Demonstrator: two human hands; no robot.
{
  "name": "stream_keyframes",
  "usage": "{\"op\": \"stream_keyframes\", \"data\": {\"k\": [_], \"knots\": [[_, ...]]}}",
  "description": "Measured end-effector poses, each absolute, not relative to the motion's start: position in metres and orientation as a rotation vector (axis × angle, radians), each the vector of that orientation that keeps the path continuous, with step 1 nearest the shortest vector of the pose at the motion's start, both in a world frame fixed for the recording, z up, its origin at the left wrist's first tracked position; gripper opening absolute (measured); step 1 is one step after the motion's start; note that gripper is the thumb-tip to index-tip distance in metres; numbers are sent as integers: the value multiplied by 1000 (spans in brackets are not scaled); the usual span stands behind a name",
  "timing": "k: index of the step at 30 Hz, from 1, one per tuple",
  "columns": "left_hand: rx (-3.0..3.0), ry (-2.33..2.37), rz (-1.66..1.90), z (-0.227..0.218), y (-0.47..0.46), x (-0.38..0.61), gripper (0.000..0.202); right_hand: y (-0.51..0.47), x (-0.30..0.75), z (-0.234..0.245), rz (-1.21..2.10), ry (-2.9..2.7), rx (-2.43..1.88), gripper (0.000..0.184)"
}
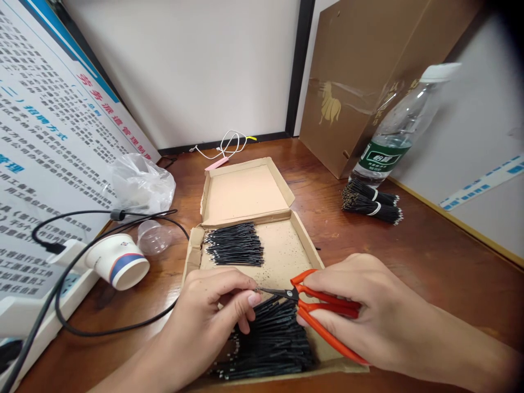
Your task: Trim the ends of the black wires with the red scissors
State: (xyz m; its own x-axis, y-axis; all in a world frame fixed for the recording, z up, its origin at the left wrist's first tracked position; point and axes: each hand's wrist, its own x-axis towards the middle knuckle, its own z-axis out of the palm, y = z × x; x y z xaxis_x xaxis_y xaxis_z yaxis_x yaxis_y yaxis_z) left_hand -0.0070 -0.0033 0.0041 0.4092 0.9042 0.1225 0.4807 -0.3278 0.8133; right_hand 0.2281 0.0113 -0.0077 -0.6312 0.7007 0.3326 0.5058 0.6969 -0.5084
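Observation:
My right hand [356, 311] is closed around the orange handles of a pair of scissors [327, 305]. The dark blades point left and reach the fingertips of my left hand [221, 305]. Thumb and forefinger of that hand are pinched together, and what they hold is too small to make out. Below both hands, a large pile of short black wires [274, 338] with silvery ends lies in the near part of an open cardboard box [303, 234]. A neater stack of black wires [235, 244] lies farther back at the left. Tiny dark scraps dot the box floor.
Two banded wire bundles [372, 202] lie right, beside a tilted-looking water bottle [382, 142] and a brown carton [344, 93]. At left are a paper cup [118, 262], a clear plastic cup [154, 237], a plastic bag [143, 183], black cable [123, 333] and power strip [61, 300].

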Motion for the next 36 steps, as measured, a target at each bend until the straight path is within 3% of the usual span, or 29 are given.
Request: {"op": "stream_keyframes", "data": {"k": [23, 36], "knots": [[2098, 1137, 753, 8, -1, -9, 25, 11, 227, -5, 534, -2417, -955, 17], [2082, 1131, 713, 9, -1, -8, 24, 12, 228, -6, 483, -2429, -922, 24]]}}
